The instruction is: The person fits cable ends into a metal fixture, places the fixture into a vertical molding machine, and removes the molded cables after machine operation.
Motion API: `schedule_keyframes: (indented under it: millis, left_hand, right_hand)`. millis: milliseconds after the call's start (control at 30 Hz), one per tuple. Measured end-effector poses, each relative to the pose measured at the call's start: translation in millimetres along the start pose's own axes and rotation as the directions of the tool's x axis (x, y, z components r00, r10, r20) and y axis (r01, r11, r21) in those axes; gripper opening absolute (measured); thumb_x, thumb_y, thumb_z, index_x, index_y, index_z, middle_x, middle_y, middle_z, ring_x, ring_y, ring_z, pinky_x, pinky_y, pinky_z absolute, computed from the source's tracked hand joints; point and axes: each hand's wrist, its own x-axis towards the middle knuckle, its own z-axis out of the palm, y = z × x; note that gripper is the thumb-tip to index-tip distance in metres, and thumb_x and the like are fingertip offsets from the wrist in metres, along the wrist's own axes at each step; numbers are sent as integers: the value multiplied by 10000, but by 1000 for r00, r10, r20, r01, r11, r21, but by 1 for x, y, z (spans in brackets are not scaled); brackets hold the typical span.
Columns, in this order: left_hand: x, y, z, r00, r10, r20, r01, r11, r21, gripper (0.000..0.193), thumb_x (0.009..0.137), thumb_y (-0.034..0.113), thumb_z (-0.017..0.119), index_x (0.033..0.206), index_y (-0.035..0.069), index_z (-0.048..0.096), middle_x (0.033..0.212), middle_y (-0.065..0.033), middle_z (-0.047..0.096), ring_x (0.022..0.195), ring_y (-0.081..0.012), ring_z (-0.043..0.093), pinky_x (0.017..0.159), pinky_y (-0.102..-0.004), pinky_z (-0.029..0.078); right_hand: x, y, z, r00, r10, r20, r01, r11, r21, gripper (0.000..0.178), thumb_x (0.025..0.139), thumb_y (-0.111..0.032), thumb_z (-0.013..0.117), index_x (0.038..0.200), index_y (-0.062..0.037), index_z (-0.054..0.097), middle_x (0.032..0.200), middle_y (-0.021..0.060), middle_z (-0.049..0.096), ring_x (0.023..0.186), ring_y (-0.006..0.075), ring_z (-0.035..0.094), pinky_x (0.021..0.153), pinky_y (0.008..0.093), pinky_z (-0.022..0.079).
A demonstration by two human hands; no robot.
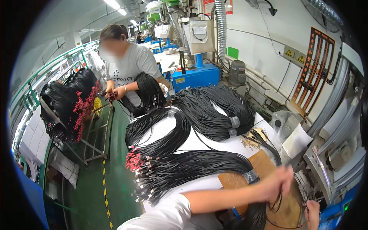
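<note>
My left hand point(276, 184), slightly smeared by motion, reaches across from the lower edge with fingers closed. Thin black cables point(278, 200) hang below it, seemingly from its grip. At the lower right, my right hand point(312, 213) has its fingers curled by the metal parts of a bench machine point(306, 184); whatever it pinches is too small to make out. Under my left forearm runs a long bundle of black cables point(199, 163), wrapped with clear film point(251, 176) near its right end. Its left end fans out into white connectors and red tips point(134, 160).
More cable bundles point(218, 111) lie coiled on the white table point(199, 142). Small tan pieces point(249, 142) are scattered beside a brown board point(264, 163). Across the table, a person point(132, 57) handles cables next to a rack point(96, 143) hung with red-tipped cables. Blue machines point(195, 76) stand behind.
</note>
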Motion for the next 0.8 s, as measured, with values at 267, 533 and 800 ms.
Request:
schedule_keyframes:
  millis: [267, 533, 800]
  left_hand:
    - [57, 104, -201, 745, 456, -487, 580, -81, 811, 587, 954, 543, 624, 924, -34, 728, 893, -243, 736, 885, -401, 731, 788, -517, 569]
    - [14, 21, -65, 890, -42, 453, -437, -353, 827, 301, 785, 320, 726, 1002, 114, 759, 1264, -185, 605, 1252, -415, 517, 1007, -602, 440]
    - [-5, -7, -70, 980, -193, -51, -48, -476, 878, 520, 885, 322, 682, 1387, 203, 619, 1668, -205, 240, 1533, -484, 193, 1164, -687, 267]
  right_hand:
    - [-121, 52, -23, 920, -180, -349, -23, 862, -507, 447, 1035, -364, 617, 1046, 77, 687, 903, 207, 706, 811, 293, 607, 748, 434, 483]
    - [-138, 55, -2, 883, -363, -298, -195, 293, -936, 434, 1037, -344, 567, 1170, 39, 721, 1160, 277, 699, 1125, 453, 623, 982, 504, 488]
    - [-113, 81, 10, 795, -575, -194, 200, 550, -811, 442, 1018, -298, 616, 1280, 55, 662, 1296, 266, 660, 1217, 404, 608, 1083, 459, 455]
